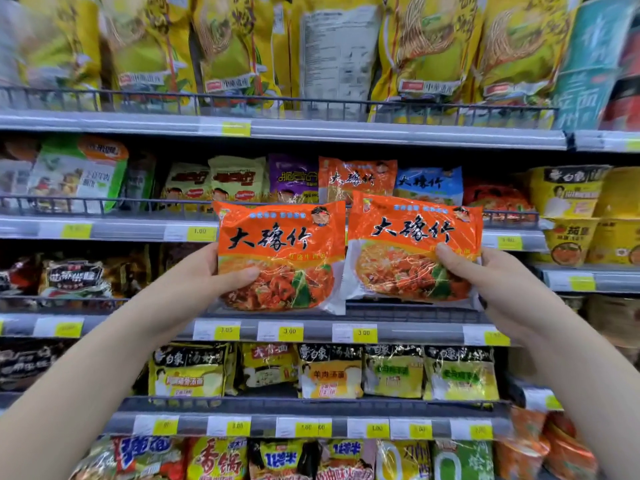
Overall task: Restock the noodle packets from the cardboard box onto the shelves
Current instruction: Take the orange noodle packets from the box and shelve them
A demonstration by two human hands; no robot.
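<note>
At shelves (pixel 381 134), hands (pixel 207 273) (pixel 486 275) pinching glossy packets (pixel 281 242) (pixel 412 233)

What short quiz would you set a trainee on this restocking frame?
1. True or false: the left hand grips the left packet and the right hand grips the right packet, both orange.
2. The matching shelved packet stands between which neighbours?
A. the purple packet and the blue packet
B. a green one and a black one
C. two yellow ones
3. Fill in: across the front of each held packet lies that hand's ____.
Key: 1 true; 2 A; 3 thumb.
</note>
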